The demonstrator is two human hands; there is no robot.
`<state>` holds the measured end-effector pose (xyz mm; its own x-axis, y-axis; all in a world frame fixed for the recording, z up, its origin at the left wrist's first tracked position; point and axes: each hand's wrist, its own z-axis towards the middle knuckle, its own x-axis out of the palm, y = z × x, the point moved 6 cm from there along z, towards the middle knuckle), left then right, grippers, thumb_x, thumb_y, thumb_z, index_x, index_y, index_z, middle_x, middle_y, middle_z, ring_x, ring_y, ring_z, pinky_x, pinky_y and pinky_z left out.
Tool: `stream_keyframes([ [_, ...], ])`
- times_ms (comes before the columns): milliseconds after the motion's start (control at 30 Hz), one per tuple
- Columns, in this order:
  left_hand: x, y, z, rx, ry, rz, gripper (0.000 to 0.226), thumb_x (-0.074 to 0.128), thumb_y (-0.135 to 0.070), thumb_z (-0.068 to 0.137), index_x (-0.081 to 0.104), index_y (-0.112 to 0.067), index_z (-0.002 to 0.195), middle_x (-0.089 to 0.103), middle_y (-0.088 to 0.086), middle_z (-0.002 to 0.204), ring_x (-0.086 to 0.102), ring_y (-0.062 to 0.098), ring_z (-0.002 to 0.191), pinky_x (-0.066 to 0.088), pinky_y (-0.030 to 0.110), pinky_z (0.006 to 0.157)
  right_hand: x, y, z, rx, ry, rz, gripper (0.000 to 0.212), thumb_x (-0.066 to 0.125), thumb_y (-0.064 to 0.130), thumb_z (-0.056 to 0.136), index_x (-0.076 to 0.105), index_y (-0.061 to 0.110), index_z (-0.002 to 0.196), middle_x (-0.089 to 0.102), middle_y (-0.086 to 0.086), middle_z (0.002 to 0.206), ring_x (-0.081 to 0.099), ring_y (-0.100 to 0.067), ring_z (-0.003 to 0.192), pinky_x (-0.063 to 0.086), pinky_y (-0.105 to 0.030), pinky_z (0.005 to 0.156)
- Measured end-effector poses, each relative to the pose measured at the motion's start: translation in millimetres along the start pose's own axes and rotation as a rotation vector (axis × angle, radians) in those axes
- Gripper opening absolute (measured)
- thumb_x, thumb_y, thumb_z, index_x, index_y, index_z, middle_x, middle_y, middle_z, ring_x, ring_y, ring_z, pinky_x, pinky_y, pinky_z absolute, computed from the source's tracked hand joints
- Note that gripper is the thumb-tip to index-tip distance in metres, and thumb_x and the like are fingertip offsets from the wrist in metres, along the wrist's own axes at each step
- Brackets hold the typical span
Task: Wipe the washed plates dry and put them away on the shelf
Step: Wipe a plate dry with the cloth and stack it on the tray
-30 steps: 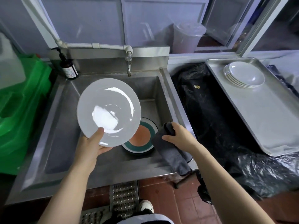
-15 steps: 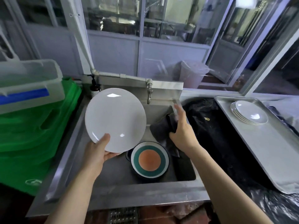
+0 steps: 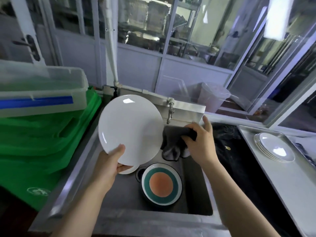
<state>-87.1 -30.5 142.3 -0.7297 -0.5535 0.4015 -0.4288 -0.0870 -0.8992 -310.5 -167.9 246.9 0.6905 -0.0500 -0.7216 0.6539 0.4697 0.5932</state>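
White plate is held tilted above the sink, its lower rim pinched by the left hand, face turned up, likely for wiping. Dark cloth is gripped in the right hand, just beside the plate's edge. 1 banded plate is left in the basin; dried plates are stacked on a tray.

White plate, dark grey cloth

White plate held tilted over sink; grey cloth bunched beside its right rim. Banded plate lay flat below; white plates were stacked on tray.
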Motion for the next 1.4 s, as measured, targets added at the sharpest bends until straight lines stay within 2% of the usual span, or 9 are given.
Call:
stream_keyframes([
  [100,10.1,-6.0,-3.2,0.04,0.021,-0.004,0.024,0.055,-0.012,0.095,0.066,-0.032,0.103,0.075,-0.008,0.1,0.072,0.014,0.088,0.059,0.035,0.064,2.0,16.9,0.2,0.073,-0.098,0.228,0.029,0.069,0.011,0.082,0.053,0.03,0.098,0.061,0.017,0.097,0.057,-0.004,0.099,0.034,0.002,0.07],
  [233,24.0,-8.9,-12.4,0.073,0.016,0.023,0.031,0.065,-0.025,0.077,0.07,-0.027,0.107,0.075,0.002,0.103,0.072,0.021,0.093,0.059,0.041,0.074,9.4,38.8,-7.4,0.15,-0.277,0.369,0.035,0.079,0.022,0.072,0.05,0.032,0.09,0.06,0.019,0.08,0.051,0.017,0.08,0.034,0.002,0.065],
  [367,32.3,-12.4,-20.0,0.073,-0.034,-0.068,0.035,0.062,-0.022,0.072,0.072,-0.019,0.105,0.076,0.005,0.097,0.073,0.022,0.087,0.058,0.034,0.064,24.8,81.7,-21.0,-0.107,-0.206,0.303,0.034,0.081,0.028,0.067,0.056,0.043,0.086,0.063,0.029,0.089,0.056,0.009,0.091,0.04,-0.007,0.081],
  [467,30.8,-24.5,-19.1,0.066,-0.006,-0.11,0.033,0.062,-0.006,0.083,0.069,-0.013,0.114,0.074,0.011,0.104,0.071,0.026,0.095,0.059,0.045,0.069,40.0,104.9,-33.5,-0.459,-0.061,-0.001,0.046,0.079,0.027,0.07,0.067,0.028,0.114,0.061,0.008,0.121,0.042,-0.027,0.133,0.028,-0.056,0.109],
  [533,29.5,-30.7,-20.1,0.073,-0.003,-0.109,0.033,0.054,0.002,0.088,0.07,-0.013,0.113,0.074,0.012,0.104,0.07,0.027,0.099,0.059,0.047,0.073,48.3,106.6,-38.7,-0.576,0.026,-0.109,0.056,0.072,0.019,0.074,0.061,0.027,0.128,0.053,-0.005,0.134,0.032,-0.041,0.138,0.027,-0.065,0.105],
  [667,25.4,-33.4,-23.5,0.081,-0.002,-0.142,0.028,0.052,-0.003,0.093,0.069,-0.017,0.111,0.073,0.008,0.108,0.07,0.024,0.099,0.059,0.049,0.077,41.2,103.4,-32.9,-0.741,-0.014,-0.232,0.053,0.06,0.005,0.076,0.065,0.025,0.125,0.058,-0.011,0.129,0.054,-0.041,0.115,0.049,-0.051,0.086],
  [767,17.1,-36.1,-22.6,0.101,-0.027,-0.157,0.027,0.062,-0.01,0.086,0.065,-0.025,0.108,0.074,-0.002,0.105,0.071,0.018,0.095,0.059,0.042,0.066,26.0,89.0,-8.6,-0.608,-0.066,-0.281,0.05,0.065,0.004,0.073,0.07,0.024,0.119,0.061,-0.013,0.125,0.057,-0.044,0.104,0.051,-0.051,0.081],
  [1233,8.4,-43.6,-26.1,0.133,-0.148,-0.303,0.023,0.052,-0.004,0.093,0.066,-0.013,0.109,0.076,0.006,0.096,0.073,0.023,0.083,0.057,0.036,0.056,40.0,115.4,-65.9,-0.928,-0.013,-0.234,0.043,0.042,0.017,0.088,0.069,0.032,0.117,0.061,0.01,0.13,0.056,-0.033,0.107,0.05,-0.045,0.076],
  [1400,15.5,-45.9,-32.3,0.1,-0.027,-0.194,0.035,0.065,-0.014,0.077,0.064,-0.023,0.111,0.072,0.003,0.111,0.067,0.025,0.101,0.056,0.04,0.064,6.2,107.6,-8.8,-0.748,-0.112,-0.378,0.043,0.045,0.02,0.081,0.072,0.029,0.113,0.065,0.002,0.125,0.06,-0.039,0.102,0.051,-0.047,0.077],
])
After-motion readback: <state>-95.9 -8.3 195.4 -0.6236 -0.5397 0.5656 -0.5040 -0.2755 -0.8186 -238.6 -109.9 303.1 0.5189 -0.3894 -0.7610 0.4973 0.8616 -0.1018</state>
